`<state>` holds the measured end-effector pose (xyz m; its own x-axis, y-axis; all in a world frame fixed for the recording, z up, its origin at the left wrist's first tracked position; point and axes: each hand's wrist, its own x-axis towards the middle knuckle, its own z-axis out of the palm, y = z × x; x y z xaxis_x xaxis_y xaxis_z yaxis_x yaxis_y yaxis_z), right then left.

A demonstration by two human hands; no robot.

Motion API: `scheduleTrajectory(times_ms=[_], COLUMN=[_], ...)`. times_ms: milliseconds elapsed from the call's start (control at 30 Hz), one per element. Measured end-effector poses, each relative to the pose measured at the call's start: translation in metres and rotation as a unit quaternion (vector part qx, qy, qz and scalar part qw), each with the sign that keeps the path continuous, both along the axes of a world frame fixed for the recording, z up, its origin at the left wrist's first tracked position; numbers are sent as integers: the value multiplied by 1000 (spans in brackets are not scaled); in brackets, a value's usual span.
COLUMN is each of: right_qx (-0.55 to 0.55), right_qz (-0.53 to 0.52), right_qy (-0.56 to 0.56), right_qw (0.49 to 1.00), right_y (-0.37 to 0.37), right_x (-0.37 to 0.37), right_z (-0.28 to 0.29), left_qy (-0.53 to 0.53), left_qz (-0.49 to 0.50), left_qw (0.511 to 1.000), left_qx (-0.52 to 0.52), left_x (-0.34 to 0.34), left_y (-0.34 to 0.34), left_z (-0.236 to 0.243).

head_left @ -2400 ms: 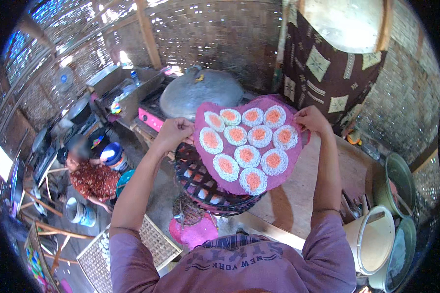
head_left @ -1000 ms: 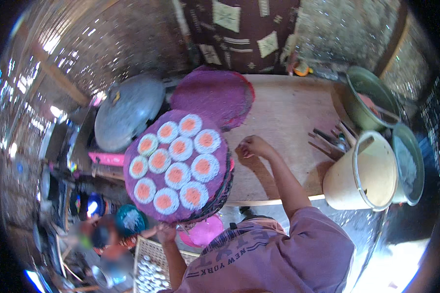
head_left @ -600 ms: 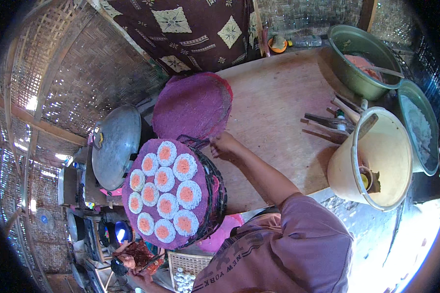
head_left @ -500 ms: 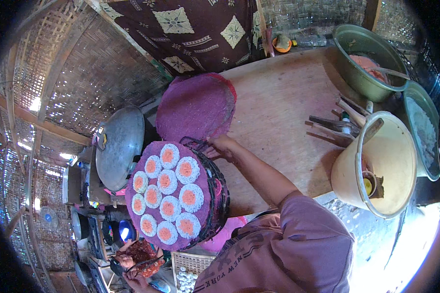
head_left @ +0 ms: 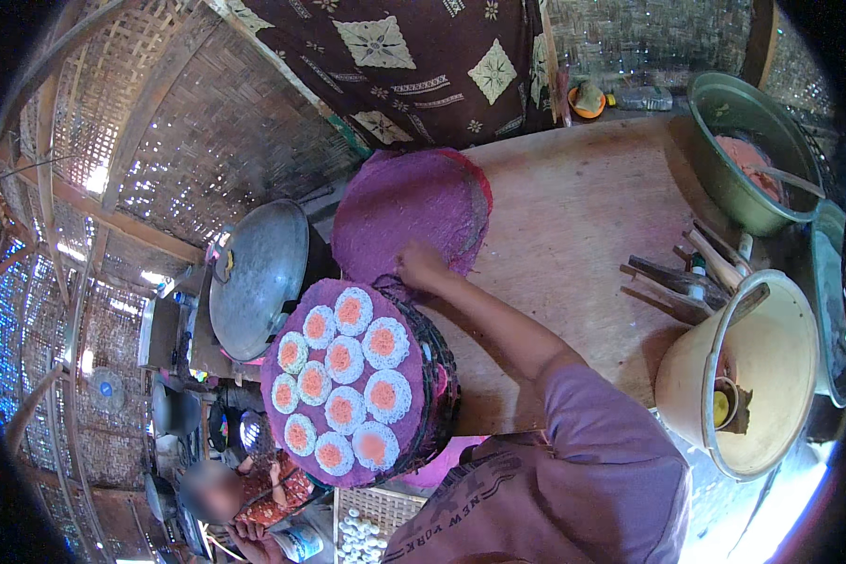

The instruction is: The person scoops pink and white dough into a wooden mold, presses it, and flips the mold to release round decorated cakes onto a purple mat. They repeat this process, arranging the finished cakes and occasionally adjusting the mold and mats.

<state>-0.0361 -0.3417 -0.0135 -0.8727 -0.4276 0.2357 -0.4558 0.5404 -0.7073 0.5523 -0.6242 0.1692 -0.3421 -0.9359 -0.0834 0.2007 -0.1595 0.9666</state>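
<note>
A tilted round tray with a dark side rim (head_left: pixel 442 381) has a purple top (head_left: pixel 404 434). Several lacy white rounds with orange centres (head_left: pixel 386 395) cover it. My right hand (head_left: pixel 423 266), slightly blurred and curled closed, is at the tray's far edge beside a thin dark loop handle (head_left: pixel 385 280). Whether the fingers grip that handle is hidden. Behind it lie purple round mats (head_left: pixel 395 202), stacked on the table. My left hand (head_left: pixel 258 543) shows at the lower edge with bent fingers, below a thin dark loop at the tray's near side. What it holds is unclear.
A lidded metal pot (head_left: pixel 258 282) stands left of the tray. Right on the wooden table (head_left: pixel 564 226) lie wooden tools (head_left: pixel 672 277), beside a cream bucket (head_left: pixel 677 376) and a green basin (head_left: pixel 771 211). A person in red (head_left: pixel 282 493) sits at lower left near a woven basket (head_left: pixel 399 508).
The whole view has shifted, so most things appear farther right and slightly lower. Against the tray, my right hand has moved left and away from me, toward the mats, its fingers more curled.
</note>
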Motion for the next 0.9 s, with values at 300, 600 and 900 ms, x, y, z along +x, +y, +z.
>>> scheduleTrajectory(times_ms=[300,600,900], right_qx=[-239,-313,-408], right_qz=[13,329,302], right_qy=[-318,-569,-517], right_qw=[917,686,689], right_y=[-20,-9,3], right_x=[-66,-52,-25], right_z=[61,152,182], left_qy=[115,171,185], left_qz=[-111,-110,-64], left_qw=[987,979,980], left_qx=[-26,-27,-31], left_x=[-17,-32,-42], left_y=[12,30,44], left_z=[16,29,32])
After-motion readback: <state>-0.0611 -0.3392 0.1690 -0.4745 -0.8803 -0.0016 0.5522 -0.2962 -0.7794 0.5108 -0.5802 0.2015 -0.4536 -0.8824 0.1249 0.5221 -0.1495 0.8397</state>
